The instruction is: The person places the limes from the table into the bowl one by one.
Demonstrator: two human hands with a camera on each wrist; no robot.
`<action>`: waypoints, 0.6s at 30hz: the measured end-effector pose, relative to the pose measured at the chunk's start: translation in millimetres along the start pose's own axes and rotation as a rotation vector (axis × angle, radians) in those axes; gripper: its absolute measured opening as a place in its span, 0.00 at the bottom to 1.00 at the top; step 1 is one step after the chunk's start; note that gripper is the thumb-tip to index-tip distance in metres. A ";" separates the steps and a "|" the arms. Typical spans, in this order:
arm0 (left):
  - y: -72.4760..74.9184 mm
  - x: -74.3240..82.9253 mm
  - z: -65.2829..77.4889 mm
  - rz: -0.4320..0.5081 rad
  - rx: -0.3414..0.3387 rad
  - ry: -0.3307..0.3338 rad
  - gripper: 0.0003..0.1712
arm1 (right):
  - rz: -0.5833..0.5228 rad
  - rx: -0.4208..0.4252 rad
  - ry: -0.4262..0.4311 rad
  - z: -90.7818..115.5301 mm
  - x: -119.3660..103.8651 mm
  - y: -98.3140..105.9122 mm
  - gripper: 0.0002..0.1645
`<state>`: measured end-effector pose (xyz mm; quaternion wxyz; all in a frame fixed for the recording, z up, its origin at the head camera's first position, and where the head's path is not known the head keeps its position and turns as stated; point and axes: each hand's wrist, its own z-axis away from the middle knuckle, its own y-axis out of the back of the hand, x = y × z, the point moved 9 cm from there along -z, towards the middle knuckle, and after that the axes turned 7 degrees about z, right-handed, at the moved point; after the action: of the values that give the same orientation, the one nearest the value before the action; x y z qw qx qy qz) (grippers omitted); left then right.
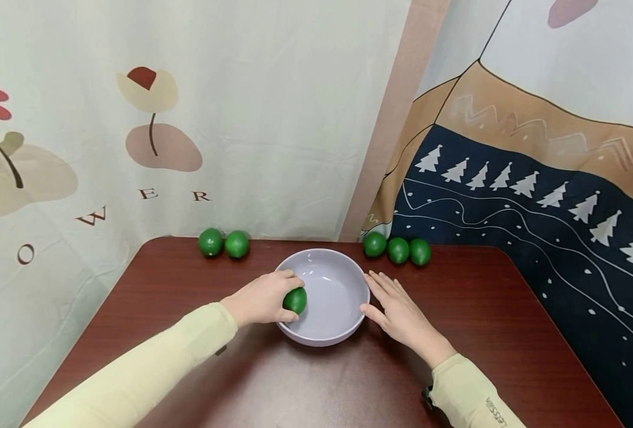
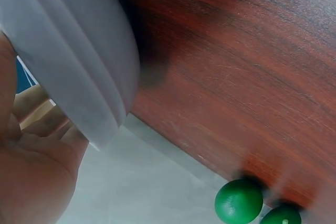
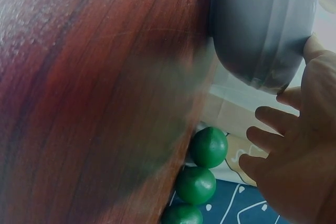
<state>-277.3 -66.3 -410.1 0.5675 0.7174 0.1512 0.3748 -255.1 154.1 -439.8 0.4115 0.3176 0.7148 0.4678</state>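
Observation:
A lilac bowl [image 1: 332,303] stands on the table in the head view. My left hand [image 1: 263,298] reaches over its left rim and holds a green lime [image 1: 295,301] between thumb and fingers, inside the bowl's outline. From the left wrist, the bowl's outer wall [image 2: 73,51] hides that lime. My right hand [image 1: 402,315] rests at the bowl's right rim, fingers extended and nothing in its grasp. The right wrist view shows its thumb and a fingertip right at the bowl's edge, the other fingers spread beside the wall [image 3: 257,30].
Two limes, one at the far left [image 1: 210,242] and its neighbour [image 1: 237,244], sit along the back edge of the reddish-brown table [image 1: 316,386]. Three more limes [image 1: 398,250] line the back right. Behind the table hang a pale printed curtain [image 1: 273,119] and a dark blue patterned cloth [image 1: 509,214].

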 end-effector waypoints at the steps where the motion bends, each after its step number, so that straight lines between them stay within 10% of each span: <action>1: 0.2 0.2 -0.1 -0.002 0.000 -0.002 0.27 | -0.001 0.000 0.001 -0.1 -0.1 -0.1 0.41; 18: -1.0 1.8 -1.7 -0.021 -0.027 0.025 0.26 | 0.007 0.008 0.011 -0.1 0.3 -1.2 0.42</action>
<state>-277.1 -63.6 -410.2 0.5789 0.7034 0.1608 0.3798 -255.4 153.8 -440.9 0.4046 0.3191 0.7178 0.4682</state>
